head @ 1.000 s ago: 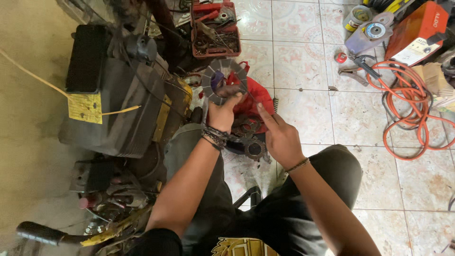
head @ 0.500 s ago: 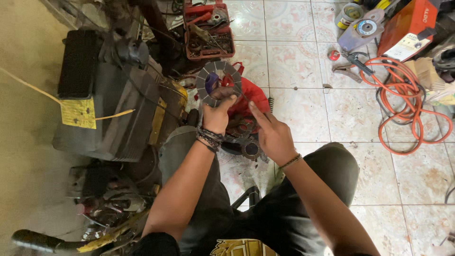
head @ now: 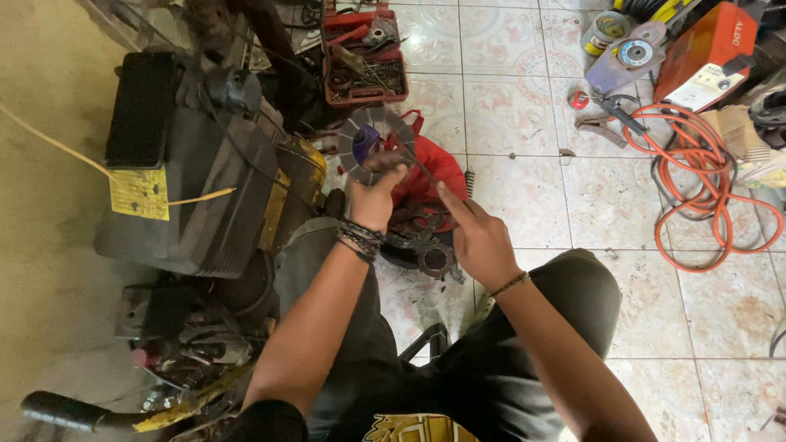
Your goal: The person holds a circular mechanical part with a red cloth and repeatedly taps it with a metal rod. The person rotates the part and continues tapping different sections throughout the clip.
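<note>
My left hand (head: 375, 195) holds up a round grey friction plate (head: 372, 141) with a notched rim and a purple centre. My right hand (head: 477, 237) pinches a thin dark tool (head: 422, 173) whose tip reaches up to the plate's lower edge. Below the hands a red cloth (head: 426, 176) lies on the floor with more ring-shaped plates (head: 422, 237) stacked near it. I am seated, with my knees either side of these parts.
A dark engine block (head: 196, 172) with a yellow tag stands at left. A red parts tray (head: 360, 49) is at the top. An orange cord (head: 704, 180), a red case (head: 704, 49) and loose tools lie on the tiles at right.
Both hands have stayed on the plate and tool. The view has drifted slightly, and the right hand has shifted a little closer to the plate.
</note>
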